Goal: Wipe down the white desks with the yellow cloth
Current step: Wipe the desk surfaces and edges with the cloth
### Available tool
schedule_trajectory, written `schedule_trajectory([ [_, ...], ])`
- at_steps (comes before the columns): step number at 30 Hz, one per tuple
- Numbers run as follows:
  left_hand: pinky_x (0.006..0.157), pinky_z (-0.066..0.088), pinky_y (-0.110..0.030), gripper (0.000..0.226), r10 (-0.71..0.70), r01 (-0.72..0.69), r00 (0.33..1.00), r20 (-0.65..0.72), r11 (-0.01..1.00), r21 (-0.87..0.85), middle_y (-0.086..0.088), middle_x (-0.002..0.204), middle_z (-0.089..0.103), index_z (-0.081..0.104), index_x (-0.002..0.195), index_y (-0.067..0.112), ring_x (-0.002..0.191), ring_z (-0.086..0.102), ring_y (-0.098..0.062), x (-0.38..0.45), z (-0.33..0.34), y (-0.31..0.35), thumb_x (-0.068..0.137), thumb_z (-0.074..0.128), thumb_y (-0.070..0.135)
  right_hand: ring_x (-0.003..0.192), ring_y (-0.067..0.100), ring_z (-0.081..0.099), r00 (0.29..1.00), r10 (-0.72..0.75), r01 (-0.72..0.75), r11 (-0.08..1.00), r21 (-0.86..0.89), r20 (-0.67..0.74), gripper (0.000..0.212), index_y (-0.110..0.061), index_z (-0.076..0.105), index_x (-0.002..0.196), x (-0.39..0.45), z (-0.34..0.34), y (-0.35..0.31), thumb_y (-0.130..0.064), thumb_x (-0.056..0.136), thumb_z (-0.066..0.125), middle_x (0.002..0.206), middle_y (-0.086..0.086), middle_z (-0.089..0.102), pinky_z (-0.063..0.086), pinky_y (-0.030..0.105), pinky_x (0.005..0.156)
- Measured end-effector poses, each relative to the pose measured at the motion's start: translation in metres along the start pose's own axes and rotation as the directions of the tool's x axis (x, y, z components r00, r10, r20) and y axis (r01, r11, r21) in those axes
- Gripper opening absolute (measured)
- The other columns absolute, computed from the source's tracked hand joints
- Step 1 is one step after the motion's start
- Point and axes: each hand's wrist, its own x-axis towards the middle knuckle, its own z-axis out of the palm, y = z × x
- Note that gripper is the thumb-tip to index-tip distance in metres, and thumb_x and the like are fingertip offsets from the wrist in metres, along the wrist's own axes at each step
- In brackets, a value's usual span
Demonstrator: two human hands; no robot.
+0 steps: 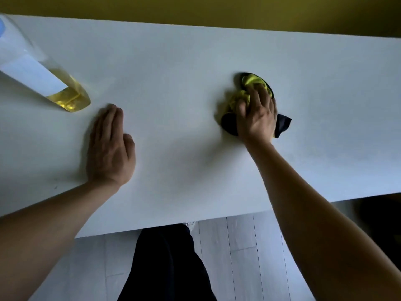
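A white desk (195,61) fills most of the view. My right hand (257,115) presses down on a bunched yellow cloth (252,82) with black edges, right of the desk's middle; its fingers are spread over the cloth and slightly curled into it. The cloth's black corners stick out beneath the palm on both sides. My left hand (110,146) lies flat on the desk to the left, fingers straight and together, holding nothing.
A clear bottle (54,88) with yellow liquid and a white label stands at the desk's left end, just beyond my left hand. A yellow wall (217,11) runs behind the desk. Grey floorboards (238,246) and my dark trouser leg show below the near edge.
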Motion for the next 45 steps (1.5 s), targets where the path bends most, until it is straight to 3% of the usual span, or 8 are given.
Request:
schedule_trajectory([
  [4,0.128,0.02,-0.044,0.056,-0.003,0.003,1.0,0.0,1.0,-0.002,-0.019,0.165,0.031,0.033,0.157,0.001,0.154,0.027,-0.036,-0.001,0.002,-0.002,0.103,0.033,0.019,0.141,0.03,0.04,0.997,0.063,-0.064,0.998,-0.018,-0.032,0.056,-0.022,0.054,0.143,-0.027,0.008,-0.024,-0.044,0.091,0.05,0.153,0.008,0.045,0.023,0.04,0.12],
  [10,0.124,0.023,-0.05,0.05,0.087,-0.086,0.996,-0.013,0.995,0.048,-0.019,0.162,0.034,0.039,0.154,0.007,0.149,0.032,-0.042,-0.004,-0.001,0.0,0.105,0.034,0.019,0.14,0.029,0.042,0.967,-0.248,0.247,0.969,0.034,0.063,0.054,-0.023,0.059,0.139,-0.129,0.022,-0.068,-0.045,0.09,0.055,0.15,0.009,0.05,0.024,0.046,0.119],
  [21,0.116,0.034,-0.052,0.046,0.289,-0.286,0.951,0.108,0.957,-0.038,-0.023,0.154,0.046,0.053,0.144,0.003,0.138,0.046,-0.045,-0.018,0.007,0.104,0.103,0.04,0.02,0.145,0.024,0.038,0.952,-0.294,0.296,0.955,-0.012,0.087,0.053,-0.024,0.053,0.144,-0.169,-0.022,0.023,-0.048,0.097,0.049,0.154,0.007,0.045,0.023,0.046,0.12],
  [26,0.124,0.026,-0.053,0.054,0.294,-0.286,0.935,0.2,0.956,-0.068,-0.019,0.161,0.04,0.047,0.152,0.005,0.148,0.037,-0.041,-0.028,0.046,0.203,0.103,0.036,0.027,0.14,0.031,0.041,0.989,-0.148,0.148,0.987,-0.056,0.01,0.056,-0.024,0.052,0.144,-0.151,-0.057,0.131,-0.048,0.093,0.049,0.153,0.009,0.045,0.028,0.047,0.118],
  [31,0.126,0.02,-0.052,0.054,0.259,-0.274,0.949,0.177,0.96,0.062,-0.013,0.163,0.038,0.044,0.153,0.013,0.151,0.033,-0.037,-0.032,0.064,0.218,0.103,0.032,0.029,0.137,0.034,0.042,0.989,0.107,-0.116,0.989,-0.092,-0.1,0.058,-0.019,0.051,0.143,-0.101,-0.111,0.255,-0.046,0.093,0.039,0.153,0.011,0.044,0.031,0.045,0.117],
  [36,0.127,0.019,-0.052,0.052,0.244,-0.253,0.959,0.146,0.966,0.046,-0.014,0.163,0.038,0.044,0.153,0.011,0.152,0.032,-0.035,-0.032,0.066,0.22,0.104,0.034,0.025,0.14,0.031,0.041,0.956,0.241,-0.258,0.962,-0.084,-0.17,0.057,-0.019,0.049,0.145,-0.086,-0.114,0.269,-0.045,0.096,0.038,0.154,0.009,0.044,0.028,0.047,0.119],
  [41,0.127,0.02,-0.052,0.054,0.198,-0.2,0.971,0.134,0.98,0.006,-0.016,0.165,0.034,0.041,0.154,0.004,0.154,0.03,-0.034,-0.032,0.065,0.221,0.103,0.035,0.021,0.135,0.036,0.045,0.994,-0.092,0.089,0.994,-0.056,-0.055,0.057,-0.019,0.054,0.143,-0.115,-0.07,0.173,-0.043,0.091,0.051,0.15,0.014,0.048,0.033,0.049,0.115],
  [45,0.127,0.022,-0.051,0.053,0.151,-0.15,0.983,0.103,0.988,-0.022,-0.02,0.164,0.034,0.04,0.154,-0.002,0.154,0.03,-0.036,-0.034,0.065,0.219,0.103,0.037,0.015,0.142,0.03,0.04,0.931,-0.36,0.358,0.933,0.039,0.065,0.055,-0.023,0.053,0.144,-0.128,-0.033,0.081,-0.046,0.094,0.052,0.152,0.011,0.047,0.021,0.048,0.121],
])
